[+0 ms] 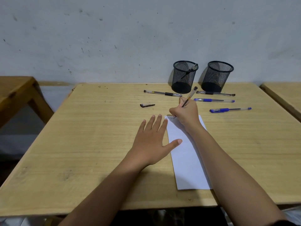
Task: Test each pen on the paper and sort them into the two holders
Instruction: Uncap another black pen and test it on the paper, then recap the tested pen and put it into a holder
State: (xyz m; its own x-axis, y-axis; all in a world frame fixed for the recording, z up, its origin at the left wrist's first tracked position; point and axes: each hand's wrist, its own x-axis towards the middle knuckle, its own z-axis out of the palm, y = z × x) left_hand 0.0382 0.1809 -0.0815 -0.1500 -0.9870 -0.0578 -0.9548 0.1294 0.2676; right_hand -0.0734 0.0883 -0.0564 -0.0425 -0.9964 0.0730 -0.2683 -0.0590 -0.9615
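My right hand (185, 113) grips a clear black-ink pen (190, 95) with its tip on the top edge of the white paper strip (187, 157), where small scribbles show. My left hand (151, 137) lies flat on the table, its thumb and forefinger on the paper's left edge. A loose black pen cap (147, 105) lies to the left. Two black mesh holders stand at the back: the left holder (184, 77) has one pen in it, the right holder (217, 76) looks empty. Two black pens (162, 93) (215, 93) and two blue pens (213, 100) (230, 109) lie on the table.
The wooden table (97, 136) stands against a grey wall. Another wooden table (14, 92) is at the left and a third table's edge (283, 95) at the right.
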